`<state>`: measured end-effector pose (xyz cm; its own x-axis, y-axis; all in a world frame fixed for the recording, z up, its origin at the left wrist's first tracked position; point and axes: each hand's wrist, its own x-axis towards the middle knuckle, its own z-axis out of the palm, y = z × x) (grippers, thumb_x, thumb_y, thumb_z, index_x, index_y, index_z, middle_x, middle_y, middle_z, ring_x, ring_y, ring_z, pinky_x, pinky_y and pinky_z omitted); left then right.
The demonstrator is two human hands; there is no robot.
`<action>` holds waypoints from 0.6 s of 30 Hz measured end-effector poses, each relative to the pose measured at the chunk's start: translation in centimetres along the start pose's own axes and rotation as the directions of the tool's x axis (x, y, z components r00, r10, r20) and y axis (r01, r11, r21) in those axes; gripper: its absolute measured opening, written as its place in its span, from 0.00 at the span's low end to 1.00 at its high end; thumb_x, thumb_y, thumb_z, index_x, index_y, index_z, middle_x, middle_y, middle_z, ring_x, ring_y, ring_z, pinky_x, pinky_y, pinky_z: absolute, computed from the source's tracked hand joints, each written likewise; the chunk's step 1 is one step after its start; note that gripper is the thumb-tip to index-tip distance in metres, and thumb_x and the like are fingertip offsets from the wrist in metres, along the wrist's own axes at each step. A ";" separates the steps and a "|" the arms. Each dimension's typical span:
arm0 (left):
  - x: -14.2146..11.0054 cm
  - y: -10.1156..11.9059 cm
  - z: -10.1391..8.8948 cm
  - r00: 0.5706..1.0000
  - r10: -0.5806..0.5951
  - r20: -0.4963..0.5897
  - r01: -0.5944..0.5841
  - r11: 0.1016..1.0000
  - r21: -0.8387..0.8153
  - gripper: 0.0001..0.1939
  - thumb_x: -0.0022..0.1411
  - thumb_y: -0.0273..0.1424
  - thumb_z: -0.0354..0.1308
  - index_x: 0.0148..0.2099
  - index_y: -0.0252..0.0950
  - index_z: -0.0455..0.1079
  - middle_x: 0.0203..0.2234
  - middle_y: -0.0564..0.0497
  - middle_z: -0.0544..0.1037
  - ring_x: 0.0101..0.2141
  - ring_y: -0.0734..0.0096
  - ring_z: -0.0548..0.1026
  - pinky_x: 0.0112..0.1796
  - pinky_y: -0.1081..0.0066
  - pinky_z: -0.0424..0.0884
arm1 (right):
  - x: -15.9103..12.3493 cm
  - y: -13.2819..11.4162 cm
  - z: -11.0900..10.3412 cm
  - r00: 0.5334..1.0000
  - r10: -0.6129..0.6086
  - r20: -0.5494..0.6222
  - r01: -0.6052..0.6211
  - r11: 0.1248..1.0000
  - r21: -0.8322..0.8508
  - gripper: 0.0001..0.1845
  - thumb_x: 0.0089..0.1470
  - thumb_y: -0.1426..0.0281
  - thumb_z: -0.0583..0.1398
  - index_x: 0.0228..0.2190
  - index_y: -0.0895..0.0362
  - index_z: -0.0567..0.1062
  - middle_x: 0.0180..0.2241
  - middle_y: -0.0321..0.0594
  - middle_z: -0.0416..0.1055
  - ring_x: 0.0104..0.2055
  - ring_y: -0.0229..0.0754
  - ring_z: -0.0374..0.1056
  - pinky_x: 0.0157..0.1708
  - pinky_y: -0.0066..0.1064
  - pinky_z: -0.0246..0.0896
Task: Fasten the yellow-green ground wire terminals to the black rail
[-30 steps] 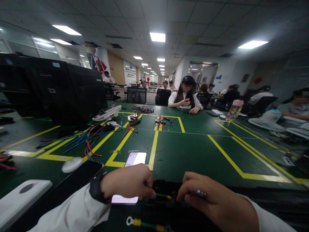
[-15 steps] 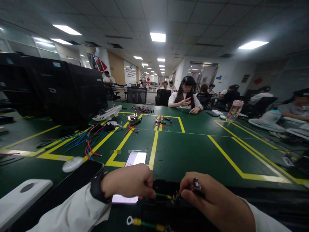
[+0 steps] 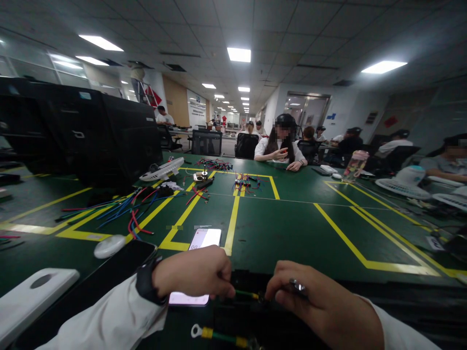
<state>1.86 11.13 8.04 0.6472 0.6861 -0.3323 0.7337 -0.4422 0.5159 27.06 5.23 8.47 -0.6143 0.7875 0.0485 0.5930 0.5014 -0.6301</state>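
At the near edge of the green table (image 3: 292,228), my left hand (image 3: 193,274) is closed and pinches a short green-and-yellow wire (image 3: 246,294). My right hand (image 3: 310,304) is curled shut on a small metal tool (image 3: 297,286) whose tip meets the wire's right end. Both hands rest over a black block (image 3: 251,282). A second green-yellow wire with a ring terminal (image 3: 215,335) lies just below my hands. A lit phone (image 3: 202,243) lies behind my left hand, partly hidden by it.
A dark tablet (image 3: 109,272), a white oval object (image 3: 108,246) and a white case (image 3: 32,294) lie at left. Loose blue and red wires (image 3: 124,211) spread beyond them. Black cases (image 3: 83,136) stand at far left. People sit along the far side and at right.
My right hand has turned a little, lifting the metal tool and then lowering it again onto the wire's end. My left hand stays put.
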 end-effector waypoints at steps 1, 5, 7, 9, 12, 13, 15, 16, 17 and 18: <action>0.0 0.0 0.0 1.000 -0.002 0.005 0.002 1.000 0.000 0.12 0.57 0.37 0.59 0.27 0.35 0.78 0.16 0.56 0.70 0.18 0.75 0.65 0.18 0.75 0.55 | 0.0 -0.1 -0.2 1.000 -0.005 0.008 0.004 1.000 0.009 0.11 0.62 0.73 0.54 0.38 0.55 0.78 0.36 0.39 0.72 0.37 0.41 0.70 0.37 0.31 0.63; 0.1 -0.2 0.1 1.000 -0.008 0.008 0.008 1.000 -0.001 0.12 0.56 0.37 0.59 0.27 0.35 0.78 0.16 0.56 0.70 0.18 0.75 0.65 0.18 0.75 0.56 | -0.1 -0.3 -0.8 0.999 0.003 -0.035 -0.002 0.999 0.035 0.11 0.63 0.71 0.53 0.36 0.55 0.76 0.35 0.38 0.71 0.37 0.40 0.69 0.39 0.31 0.63; 0.1 -0.2 0.1 1.000 -0.010 0.004 0.010 1.000 -0.002 0.12 0.56 0.37 0.60 0.27 0.35 0.78 0.16 0.56 0.70 0.18 0.75 0.65 0.18 0.75 0.56 | -0.2 -0.3 -0.9 0.995 0.035 -0.089 -0.033 0.999 0.029 0.12 0.64 0.68 0.52 0.34 0.56 0.74 0.32 0.38 0.70 0.36 0.41 0.68 0.37 0.32 0.62; 0.0 -0.2 0.1 1.000 -0.013 0.005 0.013 1.000 -0.008 0.12 0.56 0.38 0.60 0.27 0.35 0.78 0.16 0.56 0.70 0.18 0.75 0.66 0.18 0.75 0.56 | -0.2 -0.2 -0.8 0.991 0.065 -0.114 -0.063 0.998 0.015 0.12 0.64 0.66 0.53 0.33 0.56 0.73 0.30 0.37 0.70 0.32 0.41 0.66 0.33 0.32 0.61; -0.1 -0.1 0.1 1.000 -0.018 0.004 0.018 1.000 -0.016 0.13 0.56 0.38 0.59 0.27 0.36 0.78 0.16 0.56 0.71 0.18 0.75 0.67 0.18 0.75 0.56 | -0.2 -0.1 -0.5 0.991 0.081 -0.102 -0.081 0.997 -0.002 0.10 0.63 0.66 0.55 0.33 0.56 0.74 0.29 0.37 0.71 0.31 0.41 0.67 0.31 0.32 0.60; -0.1 -0.1 0.1 1.000 -0.017 0.002 0.017 1.000 -0.016 0.13 0.56 0.38 0.59 0.27 0.36 0.78 0.16 0.56 0.71 0.18 0.75 0.67 0.18 0.75 0.56 | -0.2 -0.1 -0.4 0.992 0.080 -0.095 -0.081 0.997 -0.006 0.10 0.62 0.66 0.55 0.33 0.56 0.74 0.29 0.37 0.72 0.31 0.41 0.67 0.32 0.32 0.60; -0.1 -0.2 0.1 1.000 -0.015 -0.002 0.015 1.000 -0.015 0.12 0.56 0.38 0.59 0.28 0.36 0.78 0.16 0.56 0.72 0.18 0.74 0.67 0.18 0.75 0.56 | -0.1 -0.1 -0.1 0.993 0.083 -0.090 -0.084 0.996 -0.015 0.09 0.62 0.66 0.55 0.33 0.56 0.74 0.29 0.37 0.72 0.31 0.41 0.67 0.32 0.32 0.60; -0.1 -0.2 0.1 1.000 -0.015 -0.003 0.015 1.000 -0.013 0.12 0.56 0.38 0.59 0.27 0.36 0.78 0.16 0.56 0.72 0.18 0.74 0.67 0.18 0.75 0.56 | -0.1 0.0 0.0 0.993 0.082 -0.087 -0.084 0.996 -0.019 0.09 0.62 0.67 0.56 0.34 0.56 0.74 0.30 0.37 0.73 0.31 0.41 0.68 0.32 0.32 0.60; -0.1 -0.2 0.1 1.000 -0.016 -0.003 0.016 1.000 -0.013 0.12 0.56 0.37 0.59 0.27 0.36 0.78 0.16 0.56 0.72 0.18 0.74 0.67 0.18 0.74 0.56 | 0.0 0.0 0.1 0.993 0.081 -0.081 -0.083 0.996 -0.021 0.09 0.62 0.67 0.56 0.34 0.56 0.75 0.30 0.37 0.73 0.31 0.41 0.68 0.32 0.32 0.60; -0.1 -0.2 0.1 1.000 -0.018 -0.003 0.018 1.000 -0.011 0.12 0.56 0.37 0.59 0.27 0.36 0.78 0.16 0.56 0.72 0.18 0.74 0.67 0.18 0.74 0.56 | 0.1 0.1 0.1 0.994 0.078 -0.074 -0.080 0.997 -0.022 0.08 0.61 0.67 0.56 0.34 0.56 0.75 0.30 0.38 0.73 0.31 0.42 0.68 0.32 0.32 0.60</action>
<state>1.70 11.10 7.87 0.6333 0.6957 -0.3390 0.7428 -0.4234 0.5187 27.00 5.27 8.31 -0.5260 0.8486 0.0567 0.6512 0.4447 -0.6150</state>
